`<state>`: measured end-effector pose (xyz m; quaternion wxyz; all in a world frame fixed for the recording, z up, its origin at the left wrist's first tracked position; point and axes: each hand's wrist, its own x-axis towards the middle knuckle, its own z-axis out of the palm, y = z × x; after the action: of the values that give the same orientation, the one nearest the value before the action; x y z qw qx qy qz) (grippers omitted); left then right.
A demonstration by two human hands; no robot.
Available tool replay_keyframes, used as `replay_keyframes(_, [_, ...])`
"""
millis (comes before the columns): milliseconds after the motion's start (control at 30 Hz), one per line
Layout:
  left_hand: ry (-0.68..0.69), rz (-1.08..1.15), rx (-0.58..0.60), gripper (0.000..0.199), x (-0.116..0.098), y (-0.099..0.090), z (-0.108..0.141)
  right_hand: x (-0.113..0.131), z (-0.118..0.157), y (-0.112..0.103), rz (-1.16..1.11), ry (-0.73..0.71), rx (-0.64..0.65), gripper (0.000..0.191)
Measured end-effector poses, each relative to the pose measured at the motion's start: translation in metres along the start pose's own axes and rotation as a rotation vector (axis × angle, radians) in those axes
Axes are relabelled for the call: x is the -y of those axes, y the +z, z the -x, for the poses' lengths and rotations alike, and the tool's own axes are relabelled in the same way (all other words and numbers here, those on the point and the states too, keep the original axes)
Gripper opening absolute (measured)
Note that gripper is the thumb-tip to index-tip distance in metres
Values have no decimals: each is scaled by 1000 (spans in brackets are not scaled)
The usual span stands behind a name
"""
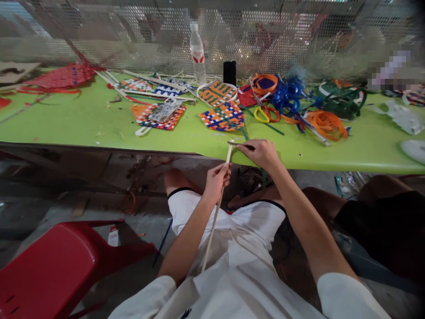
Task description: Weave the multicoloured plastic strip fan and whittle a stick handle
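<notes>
My left hand (217, 179) is closed around a long, thin pale strip (229, 153), which looks like bamboo or wood. Its lower end runs down across my lap, while the upper end rests near the table's front edge. In my right hand (264, 152) is a small knife (241, 145), its dark blade lying across the top of the strip. Just beyond them lies a woven piece (224, 117) in orange, blue and white. A pair of scissors with yellow and red handles (262, 114) lies to the right of it.
On the green table (79, 119) stand a water bottle (198, 55) and a black phone (229, 73). Coils of orange strap (327, 125) and blue strap (292, 95) lie at right. A red plastic chair (49, 266) is at lower left. Another person's leg shows at right.
</notes>
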<state>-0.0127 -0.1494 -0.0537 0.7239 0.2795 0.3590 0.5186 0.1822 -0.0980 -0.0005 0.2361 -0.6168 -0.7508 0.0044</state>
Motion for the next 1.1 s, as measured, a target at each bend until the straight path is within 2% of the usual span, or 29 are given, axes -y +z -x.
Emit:
replay_keyframes(300, [18,16,15,40,0,-1,-2,2,-1,2,38,19,-18,55])
replay_keyframes(467, [-21,30,32,41,0,-4,0,-1,-5,5,103,136,-58,59])
replay_keyframes(633, [-25,50,18,42,1,-3,0,-5,-2,3,5,6,-29,56])
replay_keyframes(733, [-35,63,17,38,-1,-1,-2,-5,0,0,-14,-20,-12,52])
replay_keyframes(967, [-109,143,67,29,-7,-2,-6,0,-2,2,30,18,-18,52])
replay_keyframes(1100, [-171,183,97,27,-10,-3,-2,-2,-7,4,95,122,-40,56])
